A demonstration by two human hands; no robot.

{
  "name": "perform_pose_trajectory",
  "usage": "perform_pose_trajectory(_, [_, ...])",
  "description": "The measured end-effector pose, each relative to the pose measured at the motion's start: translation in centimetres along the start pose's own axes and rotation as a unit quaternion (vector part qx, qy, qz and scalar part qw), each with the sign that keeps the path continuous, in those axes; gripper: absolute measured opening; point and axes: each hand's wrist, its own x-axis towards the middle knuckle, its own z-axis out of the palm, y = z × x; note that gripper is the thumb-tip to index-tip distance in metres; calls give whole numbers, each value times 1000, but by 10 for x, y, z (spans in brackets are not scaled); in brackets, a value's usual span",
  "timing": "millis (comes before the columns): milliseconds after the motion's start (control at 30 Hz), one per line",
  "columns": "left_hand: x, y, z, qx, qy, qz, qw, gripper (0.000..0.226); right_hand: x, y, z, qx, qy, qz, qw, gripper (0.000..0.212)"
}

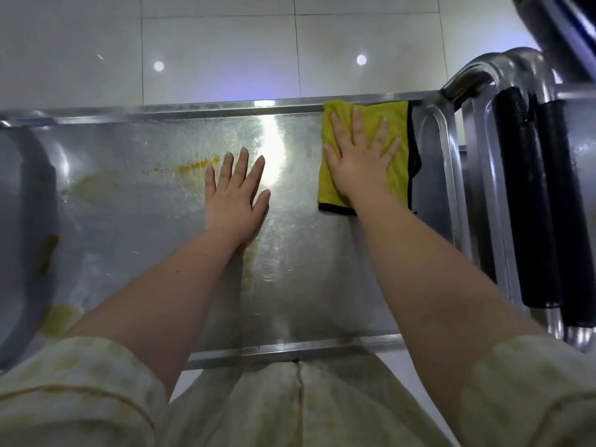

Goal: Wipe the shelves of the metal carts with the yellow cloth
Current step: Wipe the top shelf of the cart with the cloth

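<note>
The top shelf of a metal cart [145,221] fills the middle of the view, shiny steel with a raised rim. A folded yellow cloth [398,130] with a black edge lies at the shelf's far right corner. My right hand [361,156] presses flat on the cloth, fingers straight and spread. My left hand [237,195] rests flat on the bare steel near the shelf's middle, fingers straight. Yellowish stains [193,166] streak the shelf left of my left hand, with more smears [61,317] at the near left.
Two black foam-wrapped cart handles [532,204] on curved steel tubes stand right of the shelf. A rounded grey shape [19,221] covers the shelf's left end. Pale floor tiles [219,53] lie beyond the far rim. My light clothing fills the bottom.
</note>
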Motion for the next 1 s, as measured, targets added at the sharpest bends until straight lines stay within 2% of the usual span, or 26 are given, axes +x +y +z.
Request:
perform_pose_trajectory(167, [-3, 2, -2, -6, -4, 1, 1000, 61, -36, 9, 11, -8, 14, -10, 1000, 60])
perform_pose_trajectory(367, [-6, 7, -6, -18, 4, -6, 1000, 62, -203, 59, 54, -40, 15, -48, 998, 61])
perform_pose_trajectory(467, [-5, 8, -8, -10, -4, -6, 1000, 62, -249, 71, 65, -46, -14, -49, 998, 61])
perform_pose_trajectory(600, [1, 18, -15, -22, -16, -22, 999, 58, -205, 55, 52, -29, 5, -7, 1000, 60])
perform_pose_trajectory(767, [9, 65, -17, -35, -18, 42, 998, 56, -69, 47, 13, -25, 2, -5, 1000, 58])
perform_pose_trajectory(867, [9, 79, -8, -48, -18, 42, 998, 56, 5, 57, -13, -12, -10, 28, 999, 59])
perform_pose_trajectory(1000, [7, 74, 1, -53, 7, 45, 998, 56, 26, 76, -23, -1, 7, 56, 998, 63])
